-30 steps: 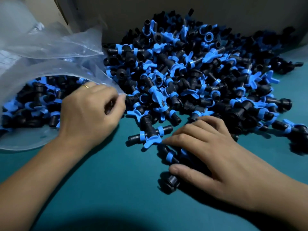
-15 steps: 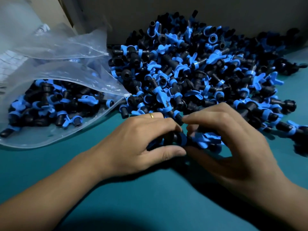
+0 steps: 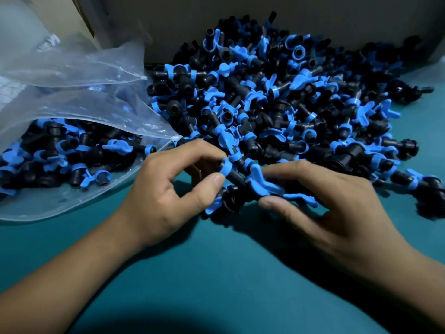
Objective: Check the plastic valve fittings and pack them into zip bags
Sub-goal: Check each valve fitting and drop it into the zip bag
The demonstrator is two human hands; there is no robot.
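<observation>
A big heap of black and blue plastic valve fittings (image 3: 277,100) covers the far half of the teal table. Just in front of it, both hands hold a small bunch of fittings (image 3: 243,186) a little above the table. My left hand (image 3: 168,189) pinches the blue ring at one fitting's end between thumb and forefinger. My right hand (image 3: 325,203) grips the other side of the bunch, its thumb under the blue wing handles. At the left lies a clear zip bag (image 3: 72,112), its mouth towards the heap, partly filled with fittings.
A grey wall or box side (image 3: 192,20) stands right behind the heap. More clear bags (image 3: 36,44) lie at the back left. Bare teal table surface (image 3: 216,273) stretches between my forearms and towards me.
My left hand left the bag's mouth and came right to meet my right hand. Both hands gathered fittings at the heap's front edge and now hold them raised slightly.
</observation>
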